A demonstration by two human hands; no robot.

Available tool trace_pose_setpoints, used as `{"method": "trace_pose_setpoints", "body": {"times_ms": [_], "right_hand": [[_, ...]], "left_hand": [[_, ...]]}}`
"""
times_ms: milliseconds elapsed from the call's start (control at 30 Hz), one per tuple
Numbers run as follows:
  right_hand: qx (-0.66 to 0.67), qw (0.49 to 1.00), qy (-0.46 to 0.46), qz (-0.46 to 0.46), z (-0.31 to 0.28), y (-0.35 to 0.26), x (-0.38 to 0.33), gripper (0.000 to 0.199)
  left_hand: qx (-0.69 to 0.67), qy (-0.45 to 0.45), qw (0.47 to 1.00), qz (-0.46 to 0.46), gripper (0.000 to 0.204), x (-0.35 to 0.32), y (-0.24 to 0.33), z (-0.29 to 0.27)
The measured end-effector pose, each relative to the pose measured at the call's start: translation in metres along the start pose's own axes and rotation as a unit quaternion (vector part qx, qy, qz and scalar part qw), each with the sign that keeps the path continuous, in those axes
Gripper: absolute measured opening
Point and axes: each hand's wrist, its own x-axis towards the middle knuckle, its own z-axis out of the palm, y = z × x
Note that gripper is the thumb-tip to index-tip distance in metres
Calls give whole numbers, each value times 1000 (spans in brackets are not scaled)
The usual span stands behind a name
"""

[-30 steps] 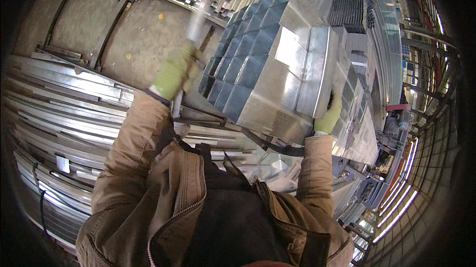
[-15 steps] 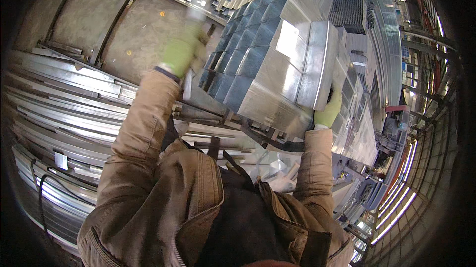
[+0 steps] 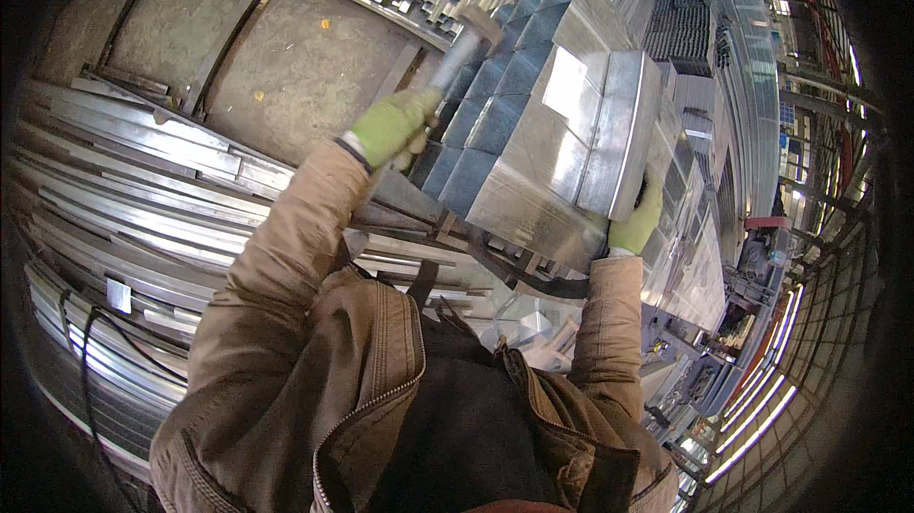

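Observation:
My left hand (image 3: 392, 129), in a light green glove, is closed around the grey handle of a hammer (image 3: 460, 54). Its blurred brownish head is raised beside the open ends of a bundle of square metal tubes (image 3: 533, 166). On the bundle's right side lies a short bent metal piece (image 3: 614, 132), next to a white label (image 3: 566, 81). My right hand (image 3: 640, 216), gloved too, is at the near right edge of this bent piece. Most of its fingers are hidden behind the piece, so its grip does not show.
Long metal profiles (image 3: 143, 185) lie stacked at the left. A dark metal frame (image 3: 228, 37) stands over stained floor at the far left. More stacked profiles (image 3: 681, 13) are at the far right. A black strap (image 3: 533, 277) runs below the bundle.
My left hand has swung the hammer toward the tube ends, up and to the right in the view. My right hand stays at the bent piece. The whole view has shifted slightly.

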Motion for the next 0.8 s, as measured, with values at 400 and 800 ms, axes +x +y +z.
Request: {"method": "trace_pose_setpoints", "body": {"times_ms": [400, 800], "right_hand": [[29, 1000, -2, 6, 0, 4, 0, 38], [158, 978, 36, 131, 13, 15, -6, 36]], "left_hand": [[-77, 122, 985, -91, 65, 44, -65, -92], [-125, 38, 971, -200, 63, 51, -157, -54]]}}
